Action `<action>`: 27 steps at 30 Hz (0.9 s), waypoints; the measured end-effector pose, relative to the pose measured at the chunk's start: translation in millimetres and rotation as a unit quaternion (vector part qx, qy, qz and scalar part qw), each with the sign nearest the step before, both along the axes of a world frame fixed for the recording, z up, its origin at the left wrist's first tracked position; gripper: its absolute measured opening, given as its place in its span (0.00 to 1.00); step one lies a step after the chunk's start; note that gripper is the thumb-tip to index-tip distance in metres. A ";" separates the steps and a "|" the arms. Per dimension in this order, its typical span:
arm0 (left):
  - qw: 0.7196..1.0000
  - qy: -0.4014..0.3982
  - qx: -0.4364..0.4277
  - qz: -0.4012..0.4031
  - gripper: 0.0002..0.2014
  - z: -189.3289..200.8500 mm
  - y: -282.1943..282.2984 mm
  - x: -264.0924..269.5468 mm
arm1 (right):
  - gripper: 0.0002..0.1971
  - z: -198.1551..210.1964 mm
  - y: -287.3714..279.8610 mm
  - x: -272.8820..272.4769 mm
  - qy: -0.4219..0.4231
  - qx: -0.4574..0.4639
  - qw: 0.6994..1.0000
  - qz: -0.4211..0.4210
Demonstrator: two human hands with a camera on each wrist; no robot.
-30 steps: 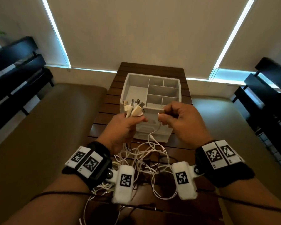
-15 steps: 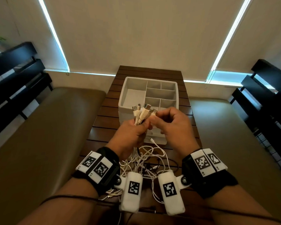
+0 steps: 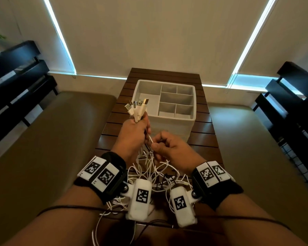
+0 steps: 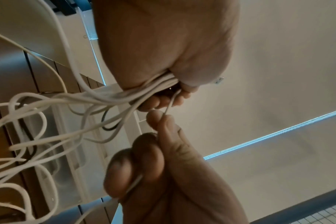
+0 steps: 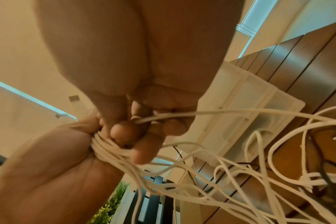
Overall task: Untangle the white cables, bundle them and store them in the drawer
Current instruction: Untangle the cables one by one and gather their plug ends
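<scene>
- The dark slatted table (image 3: 205, 137) runs away from me between two tan cushioned benches (image 3: 48, 148), with drawn blinds on the far wall.
- On the far half of the table stands the white organiser (image 3: 190, 107), its top divided into open compartments with nothing in them. From the wrist views its near face shows translucent drawer fronts (image 5: 247, 115), all pushed in, so the drawer that must take the cables is not yet open.
- The white cables (image 3: 149, 173) lie as a loose tangle on the near part of the table, between my wrists, and rise from there into my hands; a dark cord runs among them.
- My left hand (image 3: 133, 137) is closed round a sheaf of those cables, with the plug ends (image 3: 137, 107) fanned out above the fist. It has come up and to the left since half a second ago and now stands in front of the organiser's near left corner.
- My right hand (image 3: 171, 148) a moment ago was up at the plugs, feeding one in; it has dropped below the left fist and now pinches a single strand (image 4: 169, 104) between thumb and forefinger, the other fingers curled round the same strand lower down.
- I judge that one more end is gathered and I am running this strand down to free it. Untangling is well under way; coiling and stowing are all still ahead.
</scene>
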State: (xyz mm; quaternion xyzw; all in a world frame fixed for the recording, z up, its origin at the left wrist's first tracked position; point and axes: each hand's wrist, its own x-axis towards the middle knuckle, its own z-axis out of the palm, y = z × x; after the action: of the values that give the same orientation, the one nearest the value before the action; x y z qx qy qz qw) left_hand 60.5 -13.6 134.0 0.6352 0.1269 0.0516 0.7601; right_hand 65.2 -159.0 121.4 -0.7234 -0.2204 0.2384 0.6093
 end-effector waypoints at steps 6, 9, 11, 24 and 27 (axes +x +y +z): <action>0.994 0.004 -0.106 0.020 0.18 16.0 22.8 -2.6 | 0.08 -16.6 -19.3 11.2 -0.035 -0.073 0.997 0.018; 0.992 -0.043 0.104 0.051 0.14 36.6 41.5 -5.2 | 0.09 -33.8 -35.6 19.7 -0.055 -0.135 0.989 -0.012; 0.937 -0.103 0.329 0.052 0.06 56.9 50.3 -13.0 | 0.10 -42.5 -45.0 23.5 -0.085 -0.197 0.976 -0.034; 0.923 -0.084 0.364 -0.095 0.05 23.0 -0.9 -17.5 | 0.07 20.9 -25.4 21.6 -0.307 -0.169 0.934 -0.078; 0.917 -0.074 0.377 -0.108 0.06 20.6 -5.1 -15.5 | 0.09 23.6 -23.0 21.8 -0.320 -0.177 0.930 -0.040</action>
State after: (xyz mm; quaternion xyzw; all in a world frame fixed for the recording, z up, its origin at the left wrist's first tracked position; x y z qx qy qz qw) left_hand 45.0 -18.6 154.6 0.8788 -0.0277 0.0599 0.4726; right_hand 87.0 -182.0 145.1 -0.8656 -0.3288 0.0044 0.3777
